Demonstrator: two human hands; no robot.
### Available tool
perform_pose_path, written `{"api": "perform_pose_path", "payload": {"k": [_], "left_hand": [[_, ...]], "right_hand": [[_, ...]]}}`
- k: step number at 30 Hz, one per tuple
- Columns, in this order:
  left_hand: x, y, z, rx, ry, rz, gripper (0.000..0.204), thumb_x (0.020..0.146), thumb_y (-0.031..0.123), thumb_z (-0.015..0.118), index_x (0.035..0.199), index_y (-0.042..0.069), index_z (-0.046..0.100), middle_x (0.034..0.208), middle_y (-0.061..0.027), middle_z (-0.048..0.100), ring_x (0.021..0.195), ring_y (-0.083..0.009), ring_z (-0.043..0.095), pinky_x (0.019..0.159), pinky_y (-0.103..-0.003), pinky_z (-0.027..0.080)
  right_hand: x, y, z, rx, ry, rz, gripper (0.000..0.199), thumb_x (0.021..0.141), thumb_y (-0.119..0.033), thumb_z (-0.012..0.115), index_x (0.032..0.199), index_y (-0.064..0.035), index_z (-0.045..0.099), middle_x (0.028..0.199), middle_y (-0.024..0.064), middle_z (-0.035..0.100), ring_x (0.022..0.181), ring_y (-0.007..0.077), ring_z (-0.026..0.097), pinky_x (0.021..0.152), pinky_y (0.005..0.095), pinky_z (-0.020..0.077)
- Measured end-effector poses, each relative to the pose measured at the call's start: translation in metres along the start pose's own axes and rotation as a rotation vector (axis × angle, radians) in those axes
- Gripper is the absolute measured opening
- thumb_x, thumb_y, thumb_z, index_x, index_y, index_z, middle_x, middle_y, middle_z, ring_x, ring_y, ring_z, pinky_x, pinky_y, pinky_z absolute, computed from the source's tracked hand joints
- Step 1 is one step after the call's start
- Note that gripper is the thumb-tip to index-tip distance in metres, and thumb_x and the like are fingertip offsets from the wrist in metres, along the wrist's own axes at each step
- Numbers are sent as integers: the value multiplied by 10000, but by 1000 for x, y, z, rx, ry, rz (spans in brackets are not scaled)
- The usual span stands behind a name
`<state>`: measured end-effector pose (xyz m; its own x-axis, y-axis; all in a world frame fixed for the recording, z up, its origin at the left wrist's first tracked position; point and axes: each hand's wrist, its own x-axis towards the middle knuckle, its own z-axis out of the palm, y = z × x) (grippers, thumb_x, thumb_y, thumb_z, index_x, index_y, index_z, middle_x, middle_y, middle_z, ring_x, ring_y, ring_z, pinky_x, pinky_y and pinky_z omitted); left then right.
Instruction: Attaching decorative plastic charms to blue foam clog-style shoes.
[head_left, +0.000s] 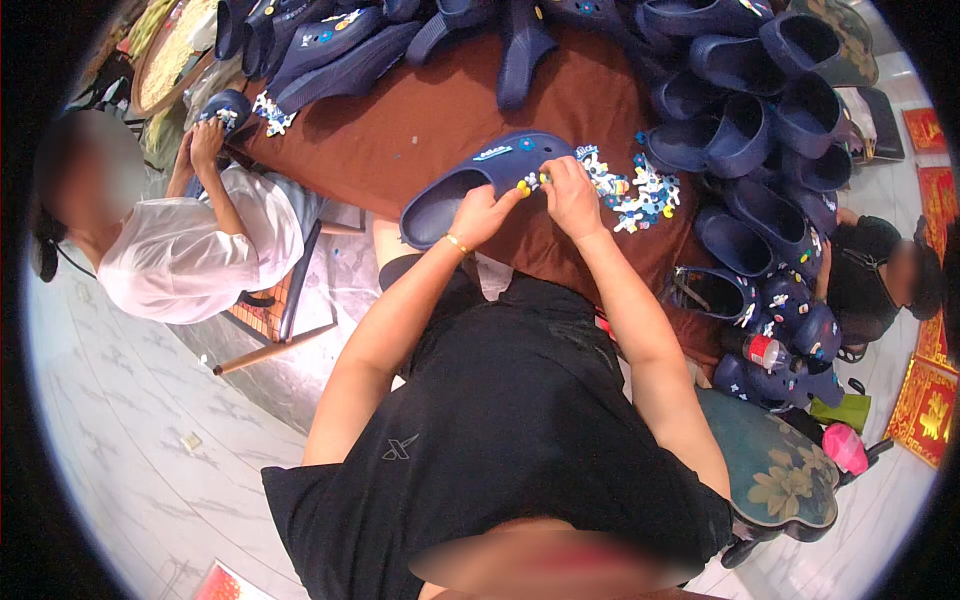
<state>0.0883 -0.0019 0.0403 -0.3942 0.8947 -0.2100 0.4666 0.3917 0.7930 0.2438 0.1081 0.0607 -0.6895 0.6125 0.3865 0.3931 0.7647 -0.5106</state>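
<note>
A navy clog [505, 167] lies at the near edge of the brown-covered table, its heel opening to the left. Blue and white charms sit on its upper. My left hand [484, 214] grips its near side, fingertips closed by a small yellow charm [524, 188]. Close by, my right hand [573, 198] pinches a small yellow-and-green charm against the toe; the fingers partly hide it. Just right of the toe is a pile of loose charms [648, 190] in white, blue and yellow.
Many navy clogs [745, 125] are heaped along the table's far and right sides. At the left a seated person [215, 235] holds another clog [226, 108]. Another person [870, 285] is at the right. A bottle [765, 350] lies among clogs above a dark floral stool [775, 480].
</note>
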Motion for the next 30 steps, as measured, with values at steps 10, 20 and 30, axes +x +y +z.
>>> {"api": "perform_pose_path", "payload": {"k": [10, 20, 30], "left_hand": [[-1, 2, -2, -21, 7, 21, 661, 820, 545, 609, 725, -109, 590, 725, -315, 586, 704, -417, 620, 592, -449, 452], [0, -1, 2, -122, 23, 103, 591, 849, 489, 599, 749, -93, 615, 769, -321, 597, 780, -438, 627, 629, -476, 469], [5, -15, 11, -95, 63, 103, 611, 842, 506, 605, 754, -98, 595, 724, -291, 594, 714, -365, 621, 628, -449, 466]], "right_hand": [[-19, 8, 9, 92, -17, 166, 238, 756, -25, 636, 950, -26, 498, 924, 181, 518, 873, 386, 540, 741, 440, 465], [3, -4, 7, 206, -78, -93, 322, 782, 37, 594, 1097, -22, 561, 1047, 171, 556, 965, 362, 583, 789, 414, 505], [-11, -1, 14, 231, -138, 74, 116, 828, -10, 521, 932, -27, 472, 926, 200, 478, 856, 439, 525, 736, 491, 449]]}}
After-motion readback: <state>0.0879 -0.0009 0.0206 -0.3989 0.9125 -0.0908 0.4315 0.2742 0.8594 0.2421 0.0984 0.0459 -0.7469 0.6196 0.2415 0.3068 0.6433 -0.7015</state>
